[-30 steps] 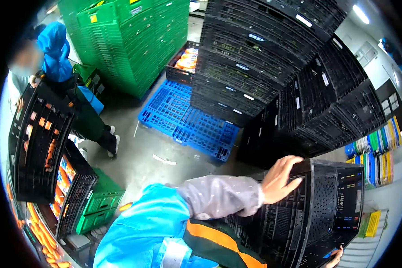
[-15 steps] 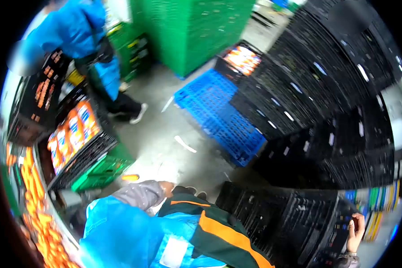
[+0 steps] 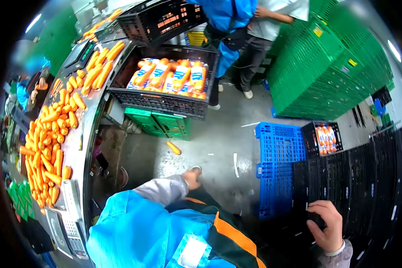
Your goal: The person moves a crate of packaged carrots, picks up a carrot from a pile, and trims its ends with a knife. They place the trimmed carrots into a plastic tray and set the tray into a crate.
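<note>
My left hand (image 3: 191,179), in a grey sleeve, hangs low in front of my blue apron, above the floor. Its fingers are mostly turned out of sight. On the right, my right hand (image 3: 329,225) is raised with thumb and fingers apart and nothing between them. It overlaps the tall stack of black crates (image 3: 335,178) in this view. A single carrot (image 3: 173,148) lies on the floor ahead of my left hand. Past it, a black crate (image 3: 161,95) of bagged carrots (image 3: 181,77) rests over green crates (image 3: 161,125).
Loose carrots (image 3: 47,147) cover a metal table (image 3: 87,129) on the left, with a keypad device (image 3: 71,228) at its near end. Blue pallets (image 3: 279,152) lie right of the walkway beside a small crate of bags (image 3: 327,139). Two people (image 3: 230,35) stand ahead near stacked green crates (image 3: 319,67).
My view has swung left, bringing the carrot table and the crate of bags further into sight. My right hand now appears nearer the middle, beside the black stack.
</note>
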Demonstrator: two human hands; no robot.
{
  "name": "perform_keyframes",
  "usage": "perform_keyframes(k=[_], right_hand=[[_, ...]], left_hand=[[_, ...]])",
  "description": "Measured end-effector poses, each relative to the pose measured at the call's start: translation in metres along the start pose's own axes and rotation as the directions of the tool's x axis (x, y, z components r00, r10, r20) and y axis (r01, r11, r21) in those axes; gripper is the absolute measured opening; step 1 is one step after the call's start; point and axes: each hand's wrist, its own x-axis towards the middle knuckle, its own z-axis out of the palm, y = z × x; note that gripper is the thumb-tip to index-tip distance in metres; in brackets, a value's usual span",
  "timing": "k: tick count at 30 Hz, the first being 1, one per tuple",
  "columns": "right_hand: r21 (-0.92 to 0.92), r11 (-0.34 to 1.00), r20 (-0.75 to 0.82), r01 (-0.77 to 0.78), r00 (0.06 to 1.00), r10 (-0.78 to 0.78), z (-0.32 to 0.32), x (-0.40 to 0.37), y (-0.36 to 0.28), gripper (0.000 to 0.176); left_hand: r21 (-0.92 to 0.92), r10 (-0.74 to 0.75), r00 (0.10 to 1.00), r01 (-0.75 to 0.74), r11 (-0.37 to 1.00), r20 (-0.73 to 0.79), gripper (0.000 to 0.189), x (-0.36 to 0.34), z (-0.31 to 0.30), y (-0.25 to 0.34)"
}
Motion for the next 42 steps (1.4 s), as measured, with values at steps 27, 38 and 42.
perform_keyframes(k=[27, 38, 42], right_hand=[[0.440, 0.744, -0.101, -0.502, 0.796, 0.597, 0.357, 0.608, 0.073, 0.038], [0.731, 0.238, 0.338, -0.639, 0.643, 0.687, 0.370, 0.616, 0.092, 0.044], [0.587, 0.315, 0.252, -0.746, 0.538, 0.805, 0.364, 0.615, 0.080, 0.052]], left_hand=[[-0.312, -0.183, 0.628, -0.101, 0.945, -0.757, 0.078, 0.269, -0.495, -0.463], [-0.213, -0.439, 0.686, 0.392, 0.895, -0.581, 0.052, 0.313, -0.535, -0.488], [-0.186, -0.439, 0.695, 0.411, 0.892, -0.570, 0.049, 0.321, -0.536, -0.471]])
